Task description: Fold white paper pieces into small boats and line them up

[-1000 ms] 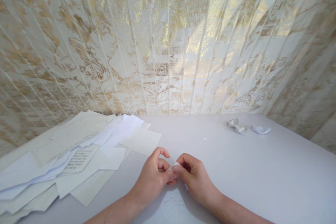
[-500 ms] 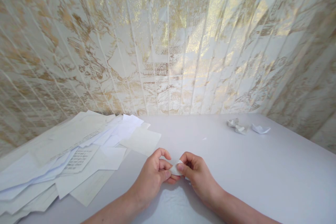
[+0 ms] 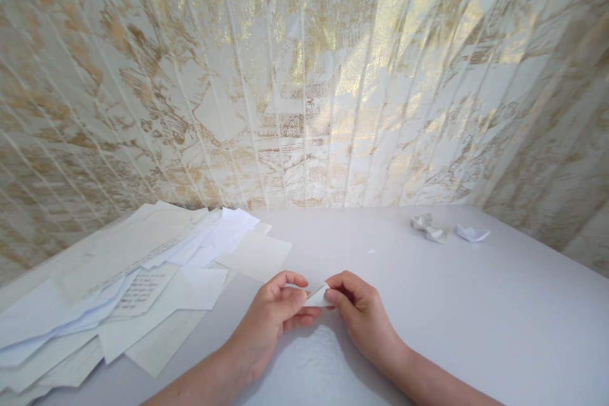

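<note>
At the near middle of the table, left hand and right hand pinch one small paper; loose sheets lie left.

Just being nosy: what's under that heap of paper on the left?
The heap of paper lies on the pale table; lower sheets stick out at its edges. Whatever else it covers cannot be seen.

The folded piece and the sheets look like matt paper, the wad like creased paper; the table is smooth and faintly glossy, the backdrop ridged with shiny gold patches
</note>
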`<state>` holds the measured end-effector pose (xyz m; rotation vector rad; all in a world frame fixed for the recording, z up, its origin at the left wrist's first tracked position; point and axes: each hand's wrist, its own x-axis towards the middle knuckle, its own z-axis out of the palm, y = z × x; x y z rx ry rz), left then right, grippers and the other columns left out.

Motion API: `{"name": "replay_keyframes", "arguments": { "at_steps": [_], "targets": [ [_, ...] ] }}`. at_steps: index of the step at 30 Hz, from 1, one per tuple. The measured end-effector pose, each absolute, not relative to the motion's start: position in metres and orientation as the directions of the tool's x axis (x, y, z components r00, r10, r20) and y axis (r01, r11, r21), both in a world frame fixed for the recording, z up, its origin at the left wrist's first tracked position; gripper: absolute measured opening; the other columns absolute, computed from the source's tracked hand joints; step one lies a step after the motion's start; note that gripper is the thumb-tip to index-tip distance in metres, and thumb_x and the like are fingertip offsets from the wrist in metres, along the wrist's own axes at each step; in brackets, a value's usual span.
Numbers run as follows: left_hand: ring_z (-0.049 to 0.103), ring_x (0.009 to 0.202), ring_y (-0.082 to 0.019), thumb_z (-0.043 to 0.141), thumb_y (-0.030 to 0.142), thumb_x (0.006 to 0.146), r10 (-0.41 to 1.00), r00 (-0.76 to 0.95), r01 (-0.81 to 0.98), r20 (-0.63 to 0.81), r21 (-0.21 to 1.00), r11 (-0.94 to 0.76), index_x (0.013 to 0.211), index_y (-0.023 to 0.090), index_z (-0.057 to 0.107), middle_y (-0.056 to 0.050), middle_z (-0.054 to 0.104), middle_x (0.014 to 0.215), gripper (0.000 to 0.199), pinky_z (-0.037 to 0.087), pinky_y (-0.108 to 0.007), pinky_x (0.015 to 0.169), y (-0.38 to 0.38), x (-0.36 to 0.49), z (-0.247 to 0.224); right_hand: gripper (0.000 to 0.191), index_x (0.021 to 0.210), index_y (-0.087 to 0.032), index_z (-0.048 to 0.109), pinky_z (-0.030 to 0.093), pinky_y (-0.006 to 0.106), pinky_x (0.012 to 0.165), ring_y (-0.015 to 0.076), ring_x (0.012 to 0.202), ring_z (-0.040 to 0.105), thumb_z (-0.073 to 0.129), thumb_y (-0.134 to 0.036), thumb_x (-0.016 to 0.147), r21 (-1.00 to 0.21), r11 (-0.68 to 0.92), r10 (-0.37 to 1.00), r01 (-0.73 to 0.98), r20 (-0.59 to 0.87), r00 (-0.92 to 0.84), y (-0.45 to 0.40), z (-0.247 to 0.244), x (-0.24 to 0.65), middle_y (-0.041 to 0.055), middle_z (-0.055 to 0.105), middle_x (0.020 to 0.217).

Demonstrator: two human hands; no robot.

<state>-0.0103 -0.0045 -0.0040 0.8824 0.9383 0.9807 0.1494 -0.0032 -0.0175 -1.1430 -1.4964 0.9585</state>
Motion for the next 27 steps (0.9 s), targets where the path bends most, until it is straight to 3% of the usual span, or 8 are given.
{"name": "replay_keyframes", "arguments": {
  "at_steps": [6, 11, 16, 20, 27],
  "targets": [
    [0.064, 0.066, -0.014, 0.072, 0.018, 0.061, 0.942, 0.246, -0.288, -0.228, 0.911, 0.295, 0.077, 0.016, 0.056, 0.001, 0.067, 0.064, 0.023, 0.047, -0.027, 0.069, -0.0039, -0.0097, -0.0026, 0.015, 0.078, -0.019, 0.068, 0.041, 0.027, 0.063, 0.0163, 0.067, 0.054, 0.054, -0.017, 0.074, -0.903, 0.368, 0.929, 0.221, 0.346, -0.132, -0.0042, -0.0175, 0.1505, 0.0032, 0.061, 0.073],
    [0.061, 0.066, -0.013, 0.067, 0.011, 0.062, 0.959, 0.205, -0.291, -0.194, 0.924, 0.249, 0.074, 0.016, 0.056, 0.001, 0.066, 0.065, 0.018, 0.046, -0.028, 0.074, -0.0034, -0.0116, -0.0093, 0.017, 0.085, -0.017, 0.067, 0.043, 0.028, 0.064, 0.0172, 0.068, 0.054, 0.058, -0.028, 0.075, -0.951, 0.284, 0.953, 0.122, 0.265, -0.146, -0.0037, -0.0170, 0.1501, 0.0045, 0.063, 0.076],
    [0.060, 0.063, -0.012, 0.065, 0.005, 0.058, 0.965, 0.185, -0.274, -0.188, 0.933, 0.234, 0.076, 0.015, 0.057, 0.000, 0.066, 0.067, 0.022, 0.043, -0.023, 0.065, -0.0016, -0.0120, -0.0095, 0.025, 0.081, -0.017, 0.068, 0.043, 0.028, 0.061, 0.0171, 0.065, 0.055, 0.058, -0.039, 0.075, -0.974, 0.221, 0.969, 0.058, 0.212, -0.123, -0.0041, -0.0145, 0.1490, 0.0043, 0.063, 0.072],
    [0.059, 0.064, -0.012, 0.064, 0.007, 0.057, 0.972, 0.166, -0.269, -0.169, 0.940, 0.209, 0.072, 0.016, 0.057, -0.001, 0.067, 0.069, 0.019, 0.042, -0.023, 0.065, -0.0005, -0.0117, -0.0063, 0.019, 0.073, -0.018, 0.070, 0.043, 0.028, 0.065, 0.0176, 0.068, 0.055, 0.060, -0.034, 0.074, -0.959, 0.276, 0.954, 0.071, 0.263, -0.146, -0.0054, -0.0136, 0.1477, 0.0049, 0.064, 0.073],
    [0.055, 0.060, -0.012, 0.067, 0.016, 0.061, 0.977, 0.173, -0.232, -0.123, 0.959, 0.162, 0.074, 0.017, 0.056, 0.001, 0.064, 0.067, 0.018, 0.040, -0.022, 0.059, -0.0021, -0.0106, -0.0058, 0.007, 0.071, -0.017, 0.067, 0.040, 0.025, 0.058, 0.0133, 0.060, 0.050, 0.064, -0.023, 0.067, -0.976, 0.209, 0.959, 0.060, 0.193, -0.206, -0.0103, -0.0115, 0.1430, 0.0013, 0.060, 0.070]
  ]
}}
